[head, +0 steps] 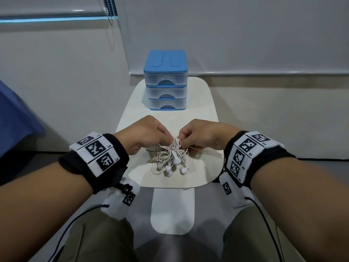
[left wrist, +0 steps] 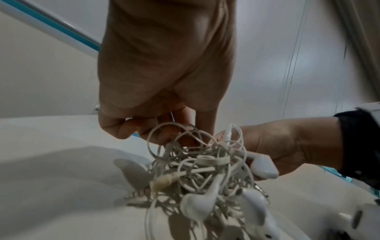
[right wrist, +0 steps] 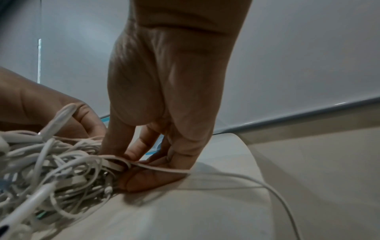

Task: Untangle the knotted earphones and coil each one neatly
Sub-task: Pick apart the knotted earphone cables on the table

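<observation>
A tangled bundle of white earphones (head: 171, 157) lies on the small white table (head: 198, 173), with several earbuds hanging toward the near edge. My left hand (head: 151, 133) has its fingers curled and pinches cords at the top left of the tangle (left wrist: 197, 168). My right hand (head: 196, 135) pinches cords at the top right. In the right wrist view its fingers (right wrist: 144, 162) hold a flat cord (right wrist: 160, 168) that runs off to the right across the table. The tangle (right wrist: 51, 165) is lifted slightly at its top between the two hands.
A blue and clear three-drawer organizer (head: 165, 82) stands at the far end of the table. The table's narrow stem (head: 172, 208) runs toward my lap. A blue cloth (head: 17, 120) is at the left. Walls and a window blind lie behind.
</observation>
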Demonstrator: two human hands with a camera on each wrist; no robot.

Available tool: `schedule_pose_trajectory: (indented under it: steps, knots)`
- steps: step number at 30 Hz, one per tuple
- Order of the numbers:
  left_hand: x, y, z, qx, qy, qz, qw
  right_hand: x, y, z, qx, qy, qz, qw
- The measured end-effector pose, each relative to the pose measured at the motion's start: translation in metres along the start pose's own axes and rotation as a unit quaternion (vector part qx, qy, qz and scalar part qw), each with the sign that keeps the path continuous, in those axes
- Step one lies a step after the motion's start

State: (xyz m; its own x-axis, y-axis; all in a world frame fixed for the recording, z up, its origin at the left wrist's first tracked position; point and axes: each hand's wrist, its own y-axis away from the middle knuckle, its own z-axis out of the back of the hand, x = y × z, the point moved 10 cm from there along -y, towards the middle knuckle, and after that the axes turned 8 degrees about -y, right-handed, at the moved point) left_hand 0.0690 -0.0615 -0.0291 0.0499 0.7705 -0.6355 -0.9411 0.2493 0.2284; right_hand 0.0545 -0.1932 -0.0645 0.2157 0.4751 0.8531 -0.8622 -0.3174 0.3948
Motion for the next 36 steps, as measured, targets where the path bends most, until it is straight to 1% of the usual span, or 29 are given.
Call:
schedule_pose_trajectory:
  steps: [6,11,16,21,24,27,29,33,36]
  knots:
    - [-0.001,-0.001,0.006,0.027,-0.010,0.000,1.000,0.001,-0.004,0.001,-0.004,0.015,0.015,1.000]
    - [0.000,-0.002,0.011,0.045,-0.023,-0.004,0.999,0.002,-0.005,-0.005,0.007,0.022,0.005,1.000]
    - [-0.004,-0.001,0.008,0.065,-0.047,-0.029,0.996,0.002,-0.003,-0.004,0.013,0.019,0.005,1.000]
    - [-0.010,-0.002,0.011,0.056,-0.059,-0.060,0.995,0.000,-0.005,-0.005,0.023,0.008,-0.004,1.000]
    - [-0.010,-0.004,0.013,0.050,-0.046,-0.074,0.995,0.001,-0.004,-0.006,0.018,-0.001,-0.009,1.000]
    - [-0.006,-0.006,0.017,0.046,-0.022,-0.065,0.997,0.004,-0.005,-0.006,0.010,0.005,-0.014,1.000]
    - [-0.003,-0.005,0.017,0.046,-0.027,-0.053,0.997,0.004,-0.006,-0.005,0.006,0.012,-0.017,1.000]
    - [-0.007,-0.003,0.019,0.040,-0.013,-0.055,0.998,0.004,-0.005,-0.003,-0.001,0.014,-0.023,1.000]
    - [-0.006,-0.008,0.023,0.023,-0.010,-0.042,0.999,0.005,-0.004,-0.002,-0.013,0.002,-0.021,1.000]
